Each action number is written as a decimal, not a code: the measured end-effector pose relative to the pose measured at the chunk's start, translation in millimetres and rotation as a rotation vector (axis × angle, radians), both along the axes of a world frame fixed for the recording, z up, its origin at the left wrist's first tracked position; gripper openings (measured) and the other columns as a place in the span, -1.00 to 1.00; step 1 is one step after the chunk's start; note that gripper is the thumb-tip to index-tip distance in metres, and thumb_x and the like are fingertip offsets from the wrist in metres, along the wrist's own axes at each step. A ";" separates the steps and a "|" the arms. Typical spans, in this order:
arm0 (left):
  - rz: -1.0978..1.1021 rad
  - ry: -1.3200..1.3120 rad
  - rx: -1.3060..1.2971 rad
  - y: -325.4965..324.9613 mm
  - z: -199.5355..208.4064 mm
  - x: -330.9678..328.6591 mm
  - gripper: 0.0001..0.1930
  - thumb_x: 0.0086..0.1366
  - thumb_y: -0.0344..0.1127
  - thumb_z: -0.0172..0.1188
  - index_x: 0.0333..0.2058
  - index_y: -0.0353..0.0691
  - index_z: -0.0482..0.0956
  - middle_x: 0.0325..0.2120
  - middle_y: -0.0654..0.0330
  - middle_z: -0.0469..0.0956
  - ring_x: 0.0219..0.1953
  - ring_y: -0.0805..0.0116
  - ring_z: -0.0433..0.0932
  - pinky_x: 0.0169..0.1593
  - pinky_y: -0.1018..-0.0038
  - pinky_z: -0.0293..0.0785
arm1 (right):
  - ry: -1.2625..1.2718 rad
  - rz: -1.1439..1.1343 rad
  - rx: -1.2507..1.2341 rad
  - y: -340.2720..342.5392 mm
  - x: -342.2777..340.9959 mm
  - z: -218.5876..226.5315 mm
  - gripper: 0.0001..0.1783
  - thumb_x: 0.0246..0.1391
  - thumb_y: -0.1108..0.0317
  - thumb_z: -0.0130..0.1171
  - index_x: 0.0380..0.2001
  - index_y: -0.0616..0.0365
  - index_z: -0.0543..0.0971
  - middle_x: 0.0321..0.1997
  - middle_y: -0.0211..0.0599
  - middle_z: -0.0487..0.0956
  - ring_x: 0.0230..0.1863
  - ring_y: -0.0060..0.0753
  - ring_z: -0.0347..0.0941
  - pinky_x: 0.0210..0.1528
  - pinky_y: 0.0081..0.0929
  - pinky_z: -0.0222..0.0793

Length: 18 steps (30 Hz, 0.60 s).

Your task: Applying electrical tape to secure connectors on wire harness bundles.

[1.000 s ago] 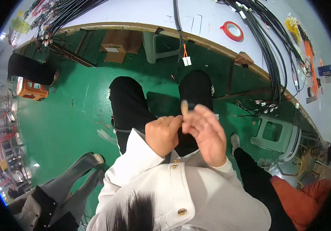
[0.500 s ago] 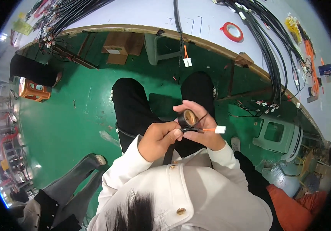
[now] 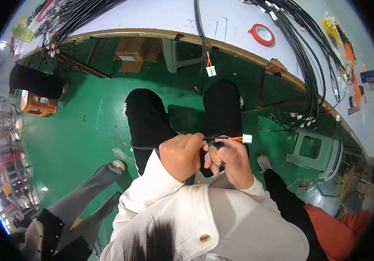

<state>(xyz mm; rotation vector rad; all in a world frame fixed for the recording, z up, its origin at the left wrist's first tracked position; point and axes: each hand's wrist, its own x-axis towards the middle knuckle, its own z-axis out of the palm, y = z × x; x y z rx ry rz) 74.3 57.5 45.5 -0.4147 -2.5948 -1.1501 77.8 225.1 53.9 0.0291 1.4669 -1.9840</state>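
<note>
My left hand (image 3: pixel 181 153) is closed, pinching a black cable (image 3: pixel 208 138) between thumb and fingers above my lap. My right hand (image 3: pixel 234 163) holds a roll of black tape (image 3: pixel 215 155) in its curled fingers, right beside the cable. Past the right hand, orange wires (image 3: pixel 235 138) run out of the cable's end to a white connector (image 3: pixel 247 138). Where the tape meets the cable is partly hidden by the fingers.
Ahead, a white table (image 3: pixel 161 17) carries a red tape roll (image 3: pixel 263 35) and bundles of black cables (image 3: pixel 298 48). One cable with a white connector (image 3: pixel 211 71) hangs over the edge. A green stool (image 3: pixel 311 150) stands right, an orange stool (image 3: pixel 39 103) left. Other people's legs (image 3: pixel 91 195) are nearby.
The tape roll has gone from above the cable to below it, turning with my right hand. My left hand has rolled over, and the connector sits slightly higher.
</note>
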 end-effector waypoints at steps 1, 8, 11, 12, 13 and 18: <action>0.000 0.007 -0.080 0.9 -0.2 2.1 -0.87 -0.10 -0.53 0.13 -0.49 -0.24 0.49 -0.67 0.15 0.44 -0.62 0.16 0.48 -0.56 0.37 0.37 | -0.002 0.001 -0.001 -2.5 -2.5 7.3 -0.34 0.10 -0.11 -0.09 -0.11 0.39 0.39 -0.44 -0.16 0.52 -0.47 -0.52 0.40 -0.44 -0.68 0.30; -0.113 -0.620 0.565 -15.0 -6.0 4.9 -0.80 0.24 -0.28 0.05 -0.49 -0.27 0.46 -0.71 0.27 0.32 -0.64 0.49 0.25 -0.53 0.56 0.15 | 0.234 0.356 -0.291 24.3 -2.9 -36.6 -0.72 0.11 0.33 0.04 -0.60 0.28 0.52 -0.46 -0.18 0.54 -0.39 -0.38 0.45 -0.30 -0.50 0.34; -0.147 -0.835 0.795 -24.3 2.2 2.8 -0.66 0.32 -0.13 -0.03 -0.54 -0.26 0.42 -0.67 0.42 0.24 -0.58 0.63 0.13 -0.48 0.63 0.03 | 0.508 0.039 0.399 8.0 6.0 -41.1 -0.76 -0.14 0.48 0.27 -0.34 0.25 0.49 -0.30 -0.28 0.51 -0.21 -0.46 0.41 -0.09 -0.52 0.28; -0.222 -0.892 0.763 -26.5 3.5 2.7 -0.68 0.33 -0.19 -0.05 -0.53 -0.28 0.42 -0.68 0.41 0.26 -0.58 0.63 0.16 -0.47 0.64 0.08 | 0.394 -0.160 0.108 3.2 -1.4 -47.7 -0.40 -0.21 0.42 0.34 -0.04 0.22 0.35 -0.09 -0.26 0.44 -0.11 -0.49 0.37 -0.03 -0.55 0.27; -0.292 -0.941 0.729 -27.8 3.4 2.4 -0.70 0.34 -0.24 -0.06 -0.53 -0.29 0.42 -0.68 0.39 0.28 -0.57 0.62 0.19 -0.46 0.64 0.13 | 0.391 -0.110 0.009 3.4 -12.4 -37.6 -0.22 -0.21 0.42 0.35 0.10 0.23 0.20 0.05 -0.24 0.33 -0.05 -0.54 0.31 -0.05 -0.58 0.27; -0.320 -0.784 0.725 -21.3 -0.8 10.6 -0.76 0.30 -0.29 -0.01 -0.51 -0.29 0.45 -0.72 0.33 0.32 -0.62 0.56 0.27 -0.49 0.60 0.19 | 0.418 0.351 0.122 10.1 -36.6 -27.8 -0.46 -0.17 0.46 0.24 -0.05 0.36 0.36 -0.29 -0.27 0.51 -0.38 -0.58 0.40 -0.34 -0.66 0.34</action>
